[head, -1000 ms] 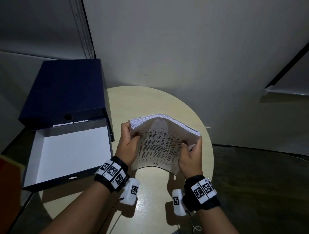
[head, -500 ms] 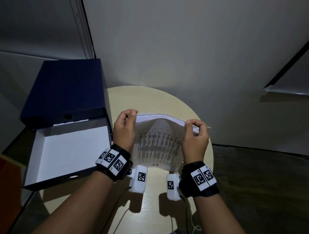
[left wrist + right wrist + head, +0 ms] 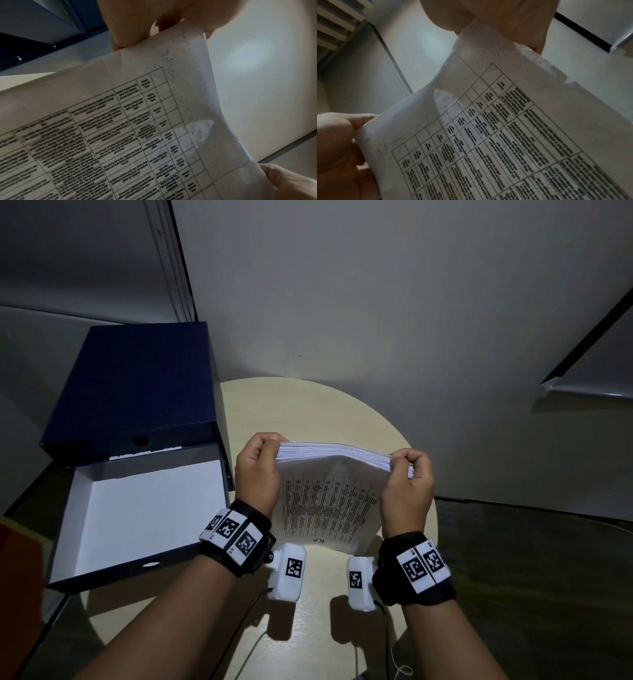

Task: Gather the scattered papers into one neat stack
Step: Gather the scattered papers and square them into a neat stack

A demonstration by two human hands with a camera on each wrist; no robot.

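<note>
Dim room, pale grey wall (image 3: 376,302) with soft light spot. Round beige table (image 3: 308,412) against it. Open navy box (image 3: 137,392), white inside, overhanging table's left edge. Dark floor (image 3: 531,594) at right. Slatted blinds (image 3: 335,25) seen upper left from right wrist.

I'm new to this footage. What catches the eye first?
A thick stack of papers stands on edge over the round table, its printed table facing the camera. The left hand and right hand grip its top corners. To the left, a dark blue box lies open, showing a white inside.
</note>
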